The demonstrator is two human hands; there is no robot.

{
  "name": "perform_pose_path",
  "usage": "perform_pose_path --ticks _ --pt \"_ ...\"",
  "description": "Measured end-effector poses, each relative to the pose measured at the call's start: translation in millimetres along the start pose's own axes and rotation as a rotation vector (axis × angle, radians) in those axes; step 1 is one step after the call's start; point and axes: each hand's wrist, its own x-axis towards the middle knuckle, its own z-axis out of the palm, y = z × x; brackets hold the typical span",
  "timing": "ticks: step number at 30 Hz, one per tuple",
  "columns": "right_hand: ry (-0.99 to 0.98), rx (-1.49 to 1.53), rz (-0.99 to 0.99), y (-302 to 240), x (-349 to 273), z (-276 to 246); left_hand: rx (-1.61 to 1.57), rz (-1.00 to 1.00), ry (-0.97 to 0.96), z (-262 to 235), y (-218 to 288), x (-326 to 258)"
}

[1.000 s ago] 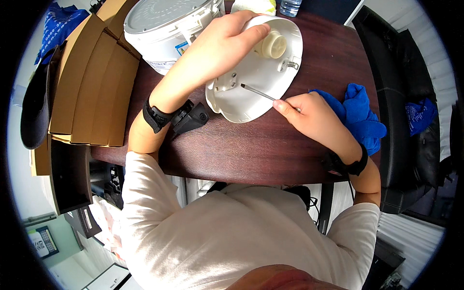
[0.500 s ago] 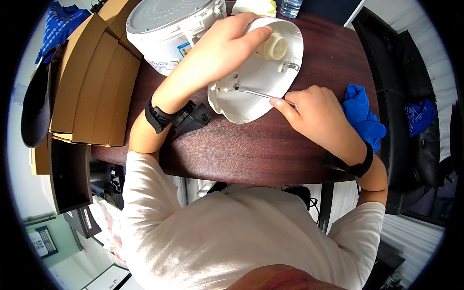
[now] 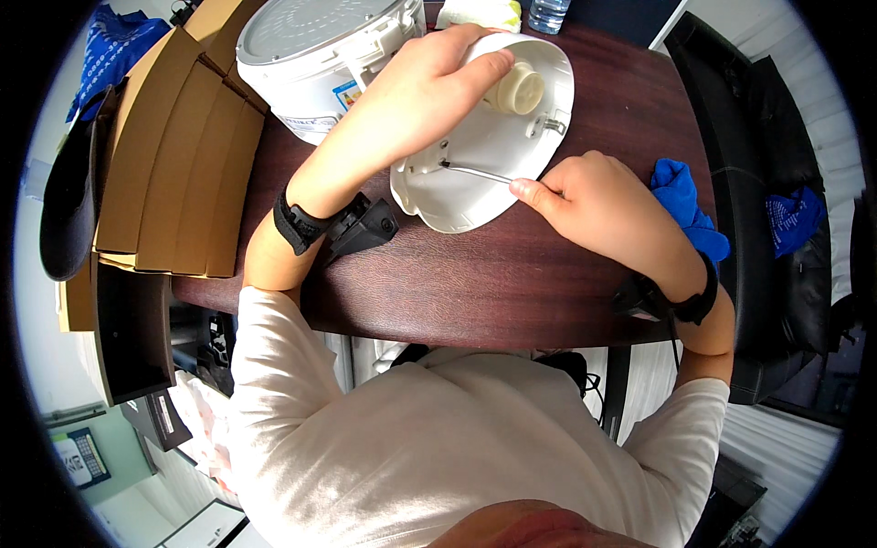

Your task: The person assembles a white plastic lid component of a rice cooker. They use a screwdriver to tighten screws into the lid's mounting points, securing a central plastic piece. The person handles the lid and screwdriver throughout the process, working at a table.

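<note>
A white oval plastic cover point(image 3: 480, 196), curved like an appliance lid, lies tilted on the dark wooden table with its hollow inside facing up. My left hand point(image 3: 443, 78) grips its far left rim, thumb over the inside and the other fingers partly hidden. Beside that thumb a cream round cup-like part point(image 3: 523, 89) stands up in the cover. My right hand point(image 3: 585, 196) is closed around a thin metal tool point(image 3: 480, 173) with a dark tip; its handle is hidden in the fist. That tip touches the cover's inside, near small holes on its left side.
A white rice cooker body point(image 3: 315, 78) with a grey round top stands behind my left forearm. Brown cardboard boxes point(image 3: 174, 173) are stacked at the left. A blue cloth point(image 3: 681, 210) lies right of my right hand. At the back are a water bottle point(image 3: 548, 14) and a pale packet point(image 3: 480, 13).
My right hand has shifted slightly up and its wrist has turned outward; the tool tip has moved a little up and left inside the cover. My left hand stays in place.
</note>
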Motion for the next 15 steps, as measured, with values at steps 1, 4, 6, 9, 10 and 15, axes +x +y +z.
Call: perform_pose_path --ticks 1,4,6,9,10,15 --pt "-0.027 0.008 0.025 0 1 0 -0.007 -0.008 -0.011 0 0 1" --pt "-0.065 0.008 0.046 -1 3 -1 -0.017 0.006 0.013 1 1 -1" --pt "-0.029 -0.026 0.007 -2 1 1 -0.019 -0.012 0.006 1 1 -1" --pt "-0.009 -0.055 0.023 -6 -3 7 -0.02 -0.04 0.002 1 1 1" --pt "-0.044 0.001 0.04 -6 -4 9 -0.02 -0.05 0.002 1 1 1" --pt "-0.361 0.224 0.291 -20 0 -2 -0.02 0.059 0.103 7 -3 -2"
